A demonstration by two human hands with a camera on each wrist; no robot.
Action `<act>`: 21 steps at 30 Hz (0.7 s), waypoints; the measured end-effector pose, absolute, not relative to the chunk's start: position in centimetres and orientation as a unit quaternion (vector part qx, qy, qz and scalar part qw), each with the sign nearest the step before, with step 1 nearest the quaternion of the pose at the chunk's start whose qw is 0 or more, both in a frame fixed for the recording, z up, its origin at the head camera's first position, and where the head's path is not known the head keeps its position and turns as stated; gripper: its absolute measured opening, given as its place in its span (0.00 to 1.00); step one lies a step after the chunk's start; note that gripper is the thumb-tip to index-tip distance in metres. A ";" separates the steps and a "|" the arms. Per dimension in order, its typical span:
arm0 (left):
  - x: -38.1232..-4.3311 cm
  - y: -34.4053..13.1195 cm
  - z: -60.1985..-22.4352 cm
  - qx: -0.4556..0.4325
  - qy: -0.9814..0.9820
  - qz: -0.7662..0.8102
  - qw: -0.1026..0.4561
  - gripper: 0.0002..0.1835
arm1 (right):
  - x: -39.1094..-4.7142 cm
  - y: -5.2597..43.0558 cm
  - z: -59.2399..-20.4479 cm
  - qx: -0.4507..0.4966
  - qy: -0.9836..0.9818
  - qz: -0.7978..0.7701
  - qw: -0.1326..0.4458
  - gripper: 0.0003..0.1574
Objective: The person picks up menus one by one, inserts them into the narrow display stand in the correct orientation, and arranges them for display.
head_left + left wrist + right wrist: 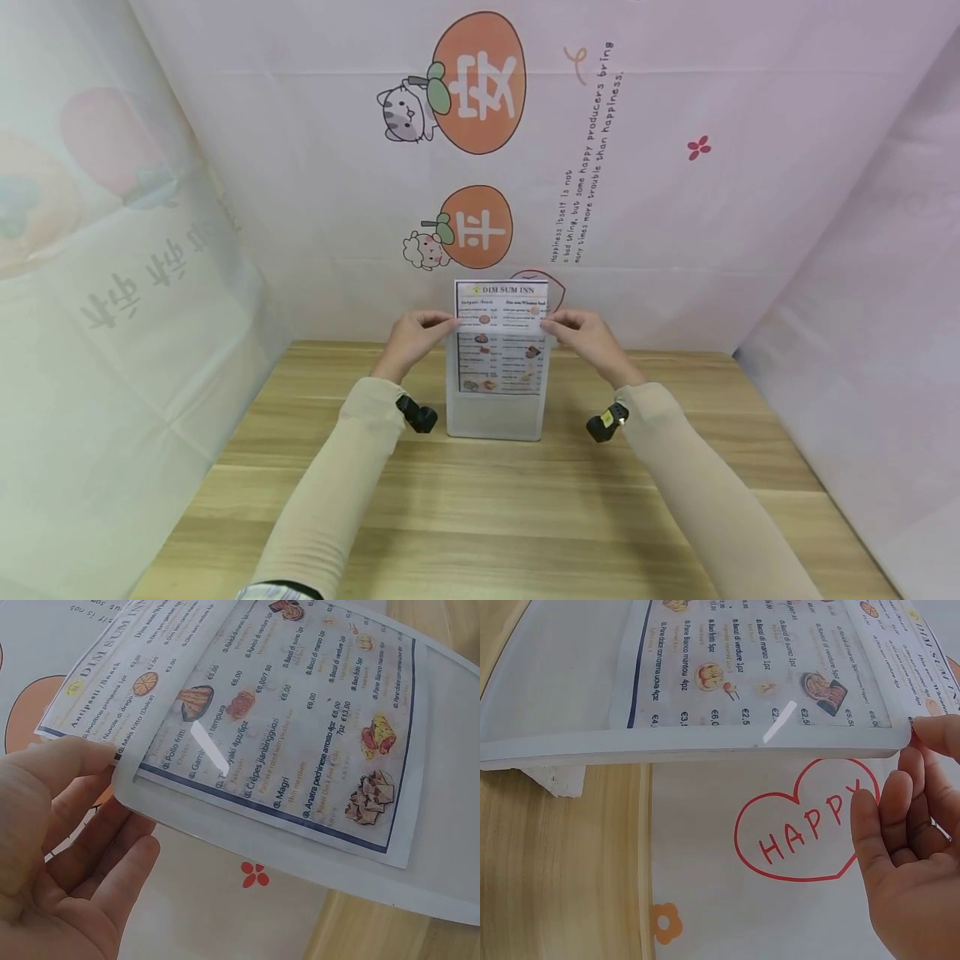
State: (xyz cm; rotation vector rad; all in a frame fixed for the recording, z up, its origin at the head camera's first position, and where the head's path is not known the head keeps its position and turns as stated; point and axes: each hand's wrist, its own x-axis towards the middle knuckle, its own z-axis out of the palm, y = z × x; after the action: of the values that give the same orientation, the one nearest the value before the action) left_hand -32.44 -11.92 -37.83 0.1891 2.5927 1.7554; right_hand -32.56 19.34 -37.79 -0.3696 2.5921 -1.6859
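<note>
A printed paper menu headed "DIM SUM INN" is partly inside a display stand with a clear front and pale edges. Its upper strip sticks out above the stand's top; the lower part shows through the glossy front. My left hand pinches the sheet's left edge just above the stand's corner, thumb in front, as the left wrist view shows. At the opposite edge, my right hand pinches the paper between thumb and index finger. In the right wrist view, the other fingers are bent loosely beside the stand.
The stand is upright on a wood-grain table. Behind it hangs a white cloth backdrop with cartoon prints and lettering. More cloth encloses the left and right sides. A pale support foot shows under the stand.
</note>
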 end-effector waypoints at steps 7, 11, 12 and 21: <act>-32.6 -11.7 -36.7 0.070 0.825 0.560 -0.024 0.20 | -32.5 19.4 -37.8 -0.118 0.832 -0.542 0.015 0.26; -32.7 -11.6 -36.1 0.073 0.821 0.565 -0.030 0.19 | -32.6 19.4 -37.9 -0.119 0.829 -0.546 0.014 0.26; -32.7 -11.7 -36.0 0.074 0.820 0.567 -0.030 0.19 | -32.6 19.4 -37.9 -0.119 0.829 -0.547 0.014 0.26; -32.7 -11.7 -35.8 0.076 0.818 0.569 -0.027 0.17 | -32.7 19.5 -37.4 -0.116 0.833 -0.541 0.023 0.30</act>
State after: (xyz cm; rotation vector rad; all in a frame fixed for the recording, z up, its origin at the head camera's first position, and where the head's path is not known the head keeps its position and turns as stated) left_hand -32.70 -11.74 -35.78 0.2432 2.6151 1.8191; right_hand -32.69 19.45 -37.42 -0.3600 2.5779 -1.6759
